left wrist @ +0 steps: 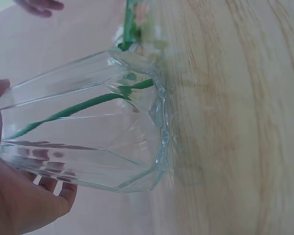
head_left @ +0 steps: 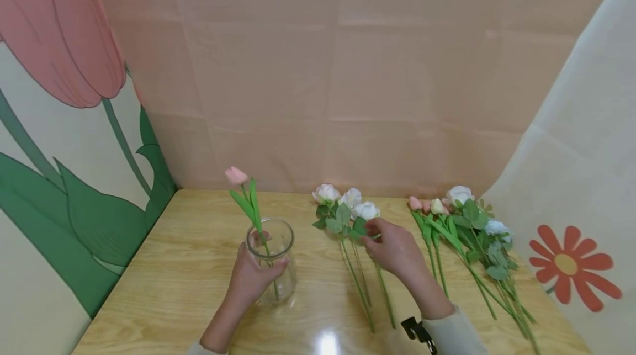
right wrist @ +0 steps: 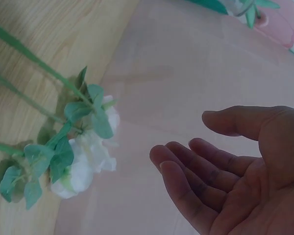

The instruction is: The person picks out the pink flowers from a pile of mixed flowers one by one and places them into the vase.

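Note:
A clear glass vase (head_left: 285, 283) stands upright on the table, and my left hand (head_left: 250, 275) grips it around the upper part. In the left wrist view the left hand (left wrist: 24, 196) curls round the faceted glass (left wrist: 83, 132). One pink tulip (head_left: 236, 175) leans left out of the vase, its green stem (left wrist: 83, 105) inside the glass. My right hand (head_left: 395, 247) is over the white flowers (head_left: 366, 211) with green leaves, holding nothing. In the right wrist view the right hand (right wrist: 235, 176) has relaxed, slightly bent fingers, apart from the white blooms (right wrist: 83, 166).
At the right of the wooden table (head_left: 199, 244) lie pink tulips (head_left: 416, 204), a white rose (head_left: 459, 195) and a pale blue flower (head_left: 497, 228), stems pointing toward the front. A plain pinkish cloth (head_left: 298, 68) hangs behind the table.

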The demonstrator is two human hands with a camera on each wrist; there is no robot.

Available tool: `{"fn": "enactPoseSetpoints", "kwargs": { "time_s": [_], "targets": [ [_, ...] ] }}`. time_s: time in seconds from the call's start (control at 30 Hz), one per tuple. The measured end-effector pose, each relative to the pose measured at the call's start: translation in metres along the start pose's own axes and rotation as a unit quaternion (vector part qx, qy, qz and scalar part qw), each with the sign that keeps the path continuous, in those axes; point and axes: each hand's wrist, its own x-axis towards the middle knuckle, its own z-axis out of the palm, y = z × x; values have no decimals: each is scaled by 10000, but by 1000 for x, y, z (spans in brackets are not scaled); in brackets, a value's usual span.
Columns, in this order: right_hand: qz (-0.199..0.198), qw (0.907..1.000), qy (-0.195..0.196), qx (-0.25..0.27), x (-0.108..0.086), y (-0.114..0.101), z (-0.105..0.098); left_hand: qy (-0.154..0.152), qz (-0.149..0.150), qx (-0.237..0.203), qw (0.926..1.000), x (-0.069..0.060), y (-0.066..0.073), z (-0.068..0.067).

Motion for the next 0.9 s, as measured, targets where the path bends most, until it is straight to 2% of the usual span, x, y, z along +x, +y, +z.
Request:
{"fn": "enactPoseSetpoints", "kwargs": {
  "time_s": [0.27, 0.9],
  "targets": [
    [12, 9997, -20, -243, -1, 23, -2, 23, 61, 14, 10000, 0, -2, 1],
    [863, 9921, -663, -626, 0, 96, -9, 15, 109, 72, 9999, 0, -3, 0]
  ]
}}
